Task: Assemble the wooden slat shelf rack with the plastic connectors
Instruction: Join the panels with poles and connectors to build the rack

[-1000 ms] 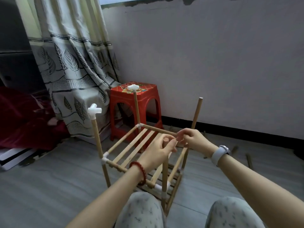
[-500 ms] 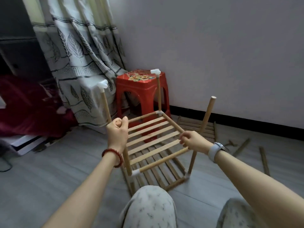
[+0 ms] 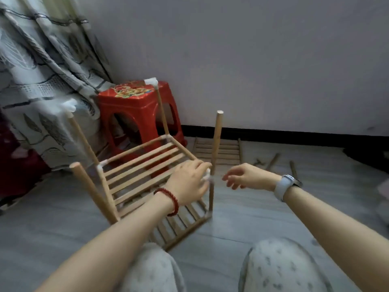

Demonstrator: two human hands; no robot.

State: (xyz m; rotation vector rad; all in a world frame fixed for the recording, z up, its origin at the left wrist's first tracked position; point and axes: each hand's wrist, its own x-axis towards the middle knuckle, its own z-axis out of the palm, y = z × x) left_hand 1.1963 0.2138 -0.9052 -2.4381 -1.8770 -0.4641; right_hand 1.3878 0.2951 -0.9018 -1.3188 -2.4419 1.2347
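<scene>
Rack (image 3: 145, 165) sits on the grey floor (image 3: 42, 224) in front of the knees, tilted, red stool (image 3: 130, 106) and curtain (image 3: 42, 66) behind it. Two slat shelves in it: upper one (image 3: 147, 163) mid-height, lower one (image 3: 181, 222) at floor level. No containers anywhere.

Four posts stick up. The two far ones carry white plastic connectors on top: one (image 3: 152, 82) in front of the stool, one (image 3: 68, 104) blurred against the curtain. The near-left post (image 3: 90, 190) and the right post (image 3: 216, 140) have bare ends.

Left hand (image 3: 189, 184): fingers curled over the upper shelf's right corner, gripping the rail right at the white connector (image 3: 208, 174) on the right post. Red bead bracelet (image 3: 170, 199) on that wrist.

Right hand (image 3: 244, 175): just beside that corner, apart from it, fingers loosely curled, holding nothing. Watch (image 3: 284, 184) on the wrist.

Another slat panel (image 3: 219, 150) lies flat on the floor by the wall, behind the right post. Loose wooden sticks (image 3: 273, 161) lie on the floor to its right.

Heavy motion blur; can't tell how the joints seat.
</scene>
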